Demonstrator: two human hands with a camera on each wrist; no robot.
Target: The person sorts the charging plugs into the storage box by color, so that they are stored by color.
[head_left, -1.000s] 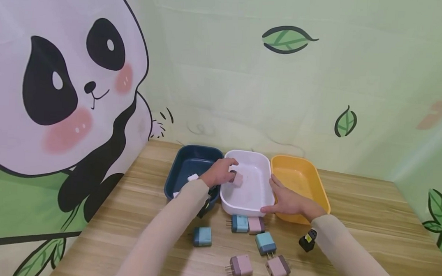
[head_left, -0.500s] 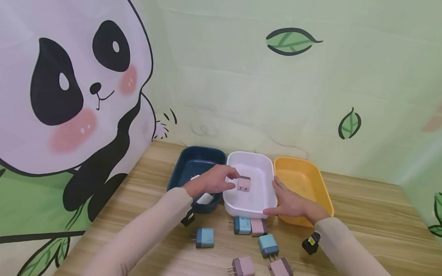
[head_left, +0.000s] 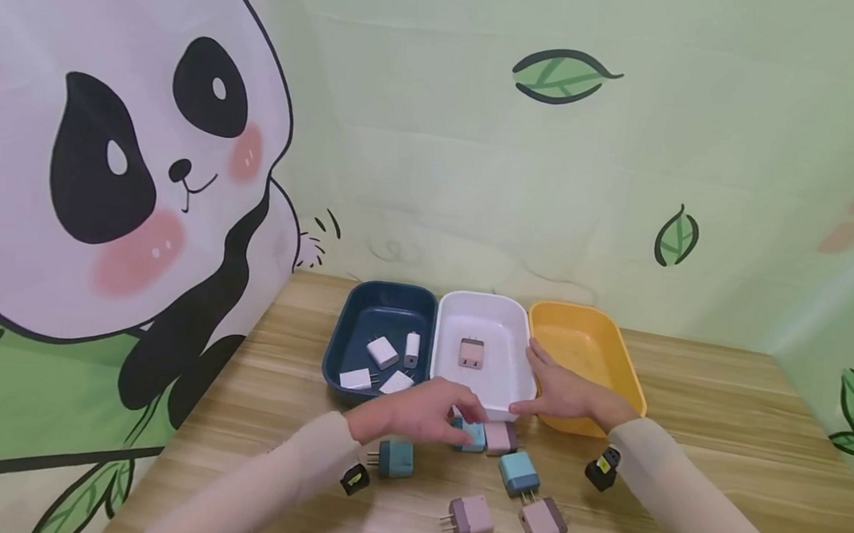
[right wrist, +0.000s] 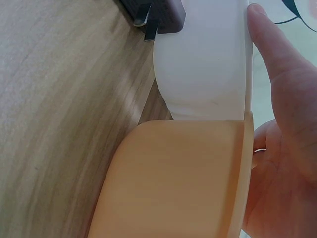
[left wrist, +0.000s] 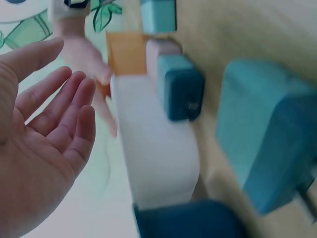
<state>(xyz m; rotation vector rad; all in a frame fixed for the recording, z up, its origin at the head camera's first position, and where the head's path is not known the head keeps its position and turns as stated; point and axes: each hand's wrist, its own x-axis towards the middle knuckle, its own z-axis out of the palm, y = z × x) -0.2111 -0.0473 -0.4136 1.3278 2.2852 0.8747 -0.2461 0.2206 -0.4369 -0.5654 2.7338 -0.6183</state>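
Okay, left hand [head_left: 424, 409], half-open and empty, hovers at the boxy teal-and-navy plastic charger [left wrist: 179, 87], probably best pinched by its sides, at 6 o'clock of the rounded white plastic tray [head_left: 502, 353], whose 4 o'clock rim the spread right hand [head_left: 563, 390] touches, gripping nothing.

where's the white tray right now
In the head view, the white tray, touched by the right hand, sits between the navy tray, left, and the yellow tray, right.

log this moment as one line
left hand: nothing held, above teal charger | right hand: touching white bin | white bin: one pink charger | navy bin: four white chargers visible
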